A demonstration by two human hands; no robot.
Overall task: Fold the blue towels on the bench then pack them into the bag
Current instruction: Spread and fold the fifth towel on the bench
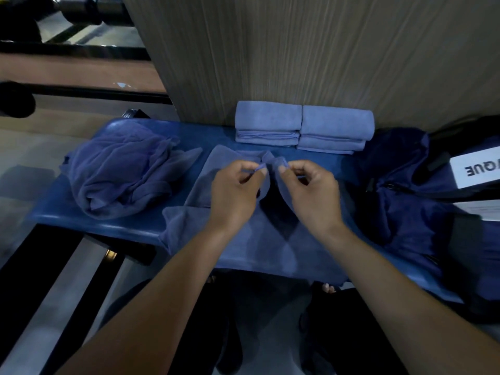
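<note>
A blue towel point(270, 247) lies spread over the middle of the blue bench point(54, 209). My left hand point(235, 190) pinches one of its corners and my right hand point(311, 190) pinches another, the two corners lifted close together above the towel. Two stacks of folded blue towels point(303, 125) stand side by side at the bench's back against the wall. A crumpled heap of blue towels point(119, 174) lies at the bench's left end. The dark blue bag point(400, 185) sits slumped at the right end.
A wood-grain wall panel point(297, 50) rises right behind the bench. A white label with black letters point(476, 169) lies on the bag's far side. Dark bars and gym equipment point(81, 12) stand at upper left. My feet show under the bench's front edge.
</note>
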